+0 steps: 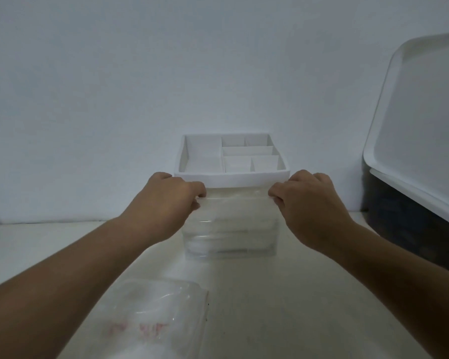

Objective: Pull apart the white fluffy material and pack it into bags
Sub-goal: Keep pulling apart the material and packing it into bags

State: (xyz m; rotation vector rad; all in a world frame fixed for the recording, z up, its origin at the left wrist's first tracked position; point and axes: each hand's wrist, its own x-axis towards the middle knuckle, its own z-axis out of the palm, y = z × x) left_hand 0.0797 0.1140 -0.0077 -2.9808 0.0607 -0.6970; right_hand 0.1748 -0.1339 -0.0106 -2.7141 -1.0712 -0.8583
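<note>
A clear plastic bag [230, 226] hangs upright in front of me, stretched flat between both hands, with pale white filling faintly visible inside. My left hand [166, 203] pinches its top left corner. My right hand [309, 206] pinches the top right corner. The bag's lower edge sits near the table. Nearer to me, at the bottom of the view, a pile of clear bags [153, 317] with red print lies flat on the table; white fluffy material shows under it.
A white organiser box [231, 177] with several compartments stands behind the held bag against the wall. A dark bin with a white lid [415, 141] leaning open stands at the right. The cream table [283, 307] runs to the wall.
</note>
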